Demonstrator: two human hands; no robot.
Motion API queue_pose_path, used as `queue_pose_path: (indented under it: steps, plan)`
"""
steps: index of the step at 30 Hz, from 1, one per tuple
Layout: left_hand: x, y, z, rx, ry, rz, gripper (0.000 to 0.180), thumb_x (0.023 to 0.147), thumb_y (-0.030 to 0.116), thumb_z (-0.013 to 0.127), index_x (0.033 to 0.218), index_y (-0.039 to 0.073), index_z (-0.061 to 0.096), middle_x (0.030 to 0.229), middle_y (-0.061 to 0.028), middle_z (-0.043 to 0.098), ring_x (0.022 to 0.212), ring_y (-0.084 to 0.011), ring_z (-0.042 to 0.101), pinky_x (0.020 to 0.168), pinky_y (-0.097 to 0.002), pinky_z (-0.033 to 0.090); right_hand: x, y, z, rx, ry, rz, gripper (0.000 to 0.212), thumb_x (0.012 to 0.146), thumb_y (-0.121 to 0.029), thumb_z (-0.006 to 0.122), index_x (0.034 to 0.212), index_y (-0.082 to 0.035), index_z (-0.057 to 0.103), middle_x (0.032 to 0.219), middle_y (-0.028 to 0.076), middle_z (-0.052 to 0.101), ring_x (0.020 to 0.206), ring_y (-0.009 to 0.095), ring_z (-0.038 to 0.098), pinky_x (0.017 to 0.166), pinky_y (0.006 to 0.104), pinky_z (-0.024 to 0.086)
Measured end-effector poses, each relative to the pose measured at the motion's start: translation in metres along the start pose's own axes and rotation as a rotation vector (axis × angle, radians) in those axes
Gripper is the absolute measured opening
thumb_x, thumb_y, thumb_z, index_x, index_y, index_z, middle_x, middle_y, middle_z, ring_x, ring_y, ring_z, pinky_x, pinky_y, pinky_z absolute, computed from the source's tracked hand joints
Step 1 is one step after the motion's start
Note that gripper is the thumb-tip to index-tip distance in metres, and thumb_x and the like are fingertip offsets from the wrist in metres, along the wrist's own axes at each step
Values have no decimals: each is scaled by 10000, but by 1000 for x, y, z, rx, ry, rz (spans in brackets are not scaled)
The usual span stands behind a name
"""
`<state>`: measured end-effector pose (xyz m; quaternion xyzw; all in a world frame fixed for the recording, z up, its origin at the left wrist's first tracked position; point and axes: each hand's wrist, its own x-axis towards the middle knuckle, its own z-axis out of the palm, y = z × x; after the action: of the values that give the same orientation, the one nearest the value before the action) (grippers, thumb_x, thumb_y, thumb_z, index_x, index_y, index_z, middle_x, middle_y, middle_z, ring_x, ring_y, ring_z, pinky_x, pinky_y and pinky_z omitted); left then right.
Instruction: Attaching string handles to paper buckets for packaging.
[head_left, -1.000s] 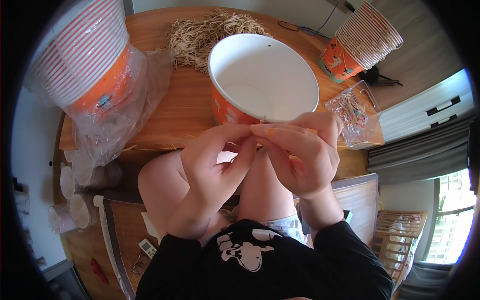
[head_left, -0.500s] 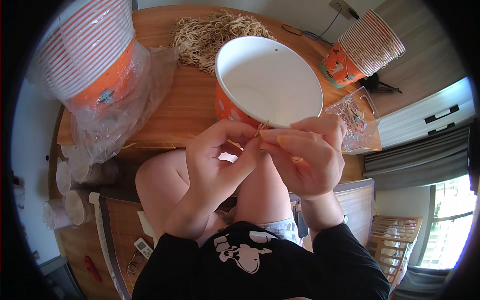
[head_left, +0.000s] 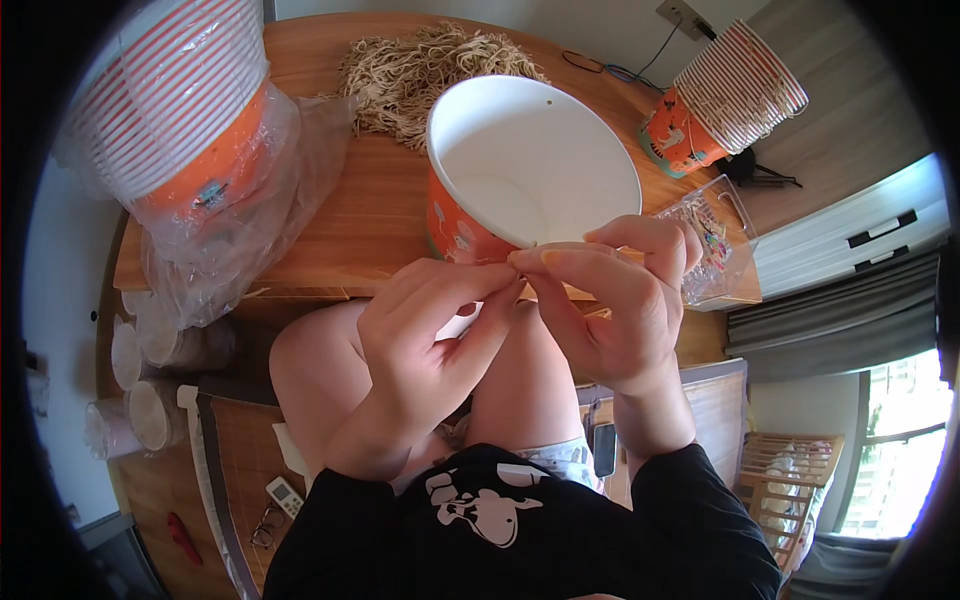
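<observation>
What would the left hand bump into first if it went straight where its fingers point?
The right hand, most likely: its fingertips appear to meet those of the left hand, though depth is unclear.

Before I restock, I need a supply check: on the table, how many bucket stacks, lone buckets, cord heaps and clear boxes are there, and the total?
Bucket stacks: 2 (wrapped stack at left, unwrapped stack at right)
Lone bucket: 1
Cord heap: 1
Clear box: 1
Total: 5
</observation>
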<state>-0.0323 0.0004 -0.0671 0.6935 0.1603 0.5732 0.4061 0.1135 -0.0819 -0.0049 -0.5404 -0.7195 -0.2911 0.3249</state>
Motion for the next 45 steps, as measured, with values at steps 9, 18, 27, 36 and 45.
queue_pose_path:
  steps: [9, 18, 27, 36, 45]
  plan:
    - [-2, -1, 5, -9, 76, -30, 222, 737, -46, 826, 926, 21, 730, 782, -98, 724, 659, -207, 689, 588, -289, 516, -8, 3, 9, 80, 57, 29, 490, 676, -11, 818, 1056, -156, 546, 1008, -93, 745, 908, 154, 511, 861, 360, 296]
    - [-2, -7, 5, -31, 96, -10, 224, 759, -63, 810, 956, 1, 727, 806, -99, 729, 651, -182, 689, 604, -258, 539, -8, 4, 11, 84, 86, 30, 429, 677, -51, 833, 966, -156, 534, 1020, -108, 752, 883, 147, 494, 852, 356, 292]
    - [-5, -4, 2, -142, 30, -135, 188, 784, -77, 782, 955, -23, 728, 834, -98, 732, 724, -154, 715, 628, -243, 553, -11, 3, 12, 89, 113, 49, 381, 679, -63, 845, 880, -156, 536, 1015, -121, 758, 877, 135, 491, 833, 337, 299]
    - [-2, -4, 0, -602, -135, -442, 110, 964, 28, 652, 1064, -17, 644, 943, -74, 732, 834, -96, 707, 656, -193, 536, -16, 4, 14, 75, 152, 39, 424, 719, -82, 851, 1034, -131, 570, 1075, -80, 765, 899, 121, 531, 837, 330, 306]
    - [-4, -18, 3, -864, -188, -482, 113, 992, 37, 625, 1088, -19, 637, 939, -68, 726, 845, -74, 682, 654, -174, 512, -16, -1, 1, 65, 9, 76, 505, 808, 2, 767, 1223, -72, 489, 987, 17, 785, 796, 159, 540, 776, 285, 406]
